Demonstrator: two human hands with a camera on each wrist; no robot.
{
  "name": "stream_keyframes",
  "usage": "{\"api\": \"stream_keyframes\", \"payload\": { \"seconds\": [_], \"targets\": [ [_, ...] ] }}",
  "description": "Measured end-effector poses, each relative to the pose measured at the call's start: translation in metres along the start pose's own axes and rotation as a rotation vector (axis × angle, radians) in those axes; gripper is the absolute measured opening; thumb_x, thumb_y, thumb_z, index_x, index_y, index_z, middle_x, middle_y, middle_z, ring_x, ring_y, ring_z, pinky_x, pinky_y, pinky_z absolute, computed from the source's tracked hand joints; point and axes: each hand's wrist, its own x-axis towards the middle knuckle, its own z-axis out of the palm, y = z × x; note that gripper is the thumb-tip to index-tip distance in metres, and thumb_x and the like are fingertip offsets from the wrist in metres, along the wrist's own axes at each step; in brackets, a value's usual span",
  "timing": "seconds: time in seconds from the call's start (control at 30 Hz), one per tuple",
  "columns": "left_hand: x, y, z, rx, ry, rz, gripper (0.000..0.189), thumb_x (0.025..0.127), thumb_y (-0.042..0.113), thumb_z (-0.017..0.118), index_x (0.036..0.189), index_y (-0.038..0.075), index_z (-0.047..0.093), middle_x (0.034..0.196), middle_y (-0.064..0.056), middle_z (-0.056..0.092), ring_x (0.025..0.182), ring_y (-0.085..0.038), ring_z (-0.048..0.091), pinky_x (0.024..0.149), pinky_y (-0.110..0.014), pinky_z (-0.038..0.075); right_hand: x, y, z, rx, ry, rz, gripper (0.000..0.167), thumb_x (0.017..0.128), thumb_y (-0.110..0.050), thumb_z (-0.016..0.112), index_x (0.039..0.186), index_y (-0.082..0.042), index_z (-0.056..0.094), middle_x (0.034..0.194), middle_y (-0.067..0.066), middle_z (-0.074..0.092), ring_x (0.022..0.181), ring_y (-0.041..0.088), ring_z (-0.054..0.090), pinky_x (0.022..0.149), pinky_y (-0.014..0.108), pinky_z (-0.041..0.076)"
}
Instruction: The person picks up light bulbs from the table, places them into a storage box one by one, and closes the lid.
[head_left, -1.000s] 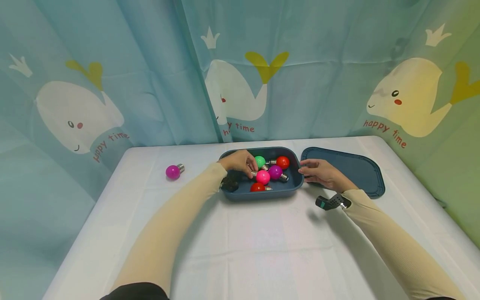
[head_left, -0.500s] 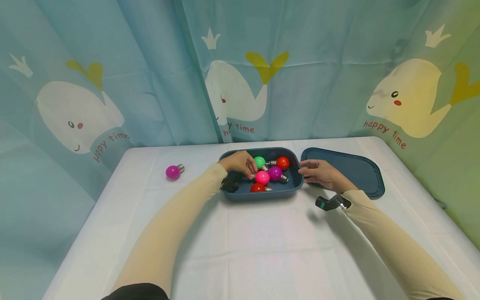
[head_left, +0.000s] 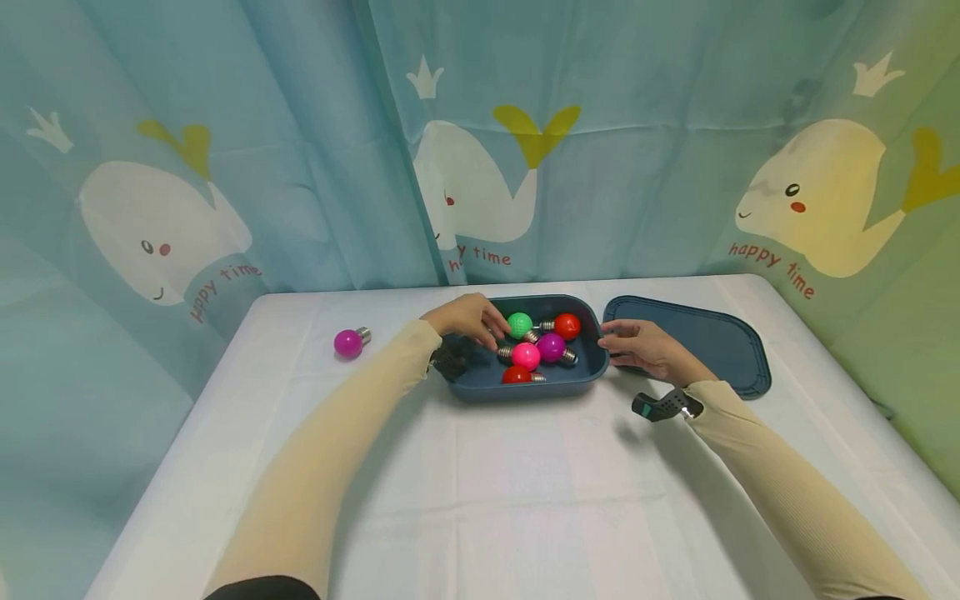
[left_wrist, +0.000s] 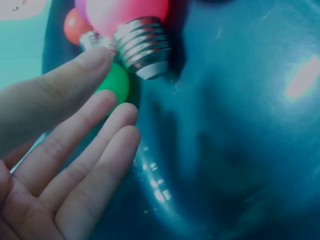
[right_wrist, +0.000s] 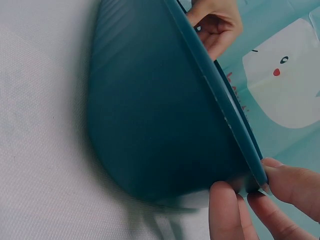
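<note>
In the head view, a dark blue box (head_left: 543, 390) holds several colored light bulbs. My left hand (head_left: 468, 319) is over the box's left part, its fingers nearly straight and nothing between them. In the left wrist view the pink bulb (left_wrist: 131, 12), with its metal screw base, lies just beyond the thumb, apart from it. A green bulb (left_wrist: 116, 84) shows behind the fingertips. At the box's right end, my right hand (head_left: 643, 348) pinches the rim between thumb and fingers, as the right wrist view shows.
Outside the box, a magenta bulb (head_left: 348, 343) lies on the white-covered table (head_left: 525, 500) to the left. A flat dark blue lid (head_left: 712, 346) lies at right, partly under my right hand. A whale-print curtain (head_left: 315, 167) hangs behind the table.
My left hand has let go of the pink bulb's base, spread its fingers, and moved slightly up and left. The right hand stays at the box rim.
</note>
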Motion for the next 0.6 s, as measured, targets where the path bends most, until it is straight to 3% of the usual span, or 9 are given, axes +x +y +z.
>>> {"api": "stream_keyframes", "payload": {
  "seconds": [0.33,0.6],
  "targets": [
    [-0.016,0.004,-0.015,-0.030,0.019,0.046,0.043,0.081,0.003,0.071,0.123,0.002,0.061,0.114,-0.019,0.067,0.094,-0.019,0.068,0.079,-0.028,0.057,0.002,0.001,0.000,-0.003,0.002,0.002,0.059,0.094,-0.014,0.056,0.141,0.006,0.028,0.096,-0.014,0.059,0.088,-0.001,0.059,0.082,0.020,0.054],
    [-0.038,0.002,-0.031,-0.108,0.062,0.084,0.044,0.084,0.003,0.068,0.126,0.000,0.058,0.121,-0.023,0.062,0.100,-0.024,0.068,0.087,-0.042,0.055,0.003,0.002,0.000,-0.015,0.007,0.003,0.060,0.093,-0.016,0.058,0.141,0.006,0.029,0.095,-0.014,0.059,0.087,-0.002,0.059,0.082,0.020,0.054]
  ]
}}
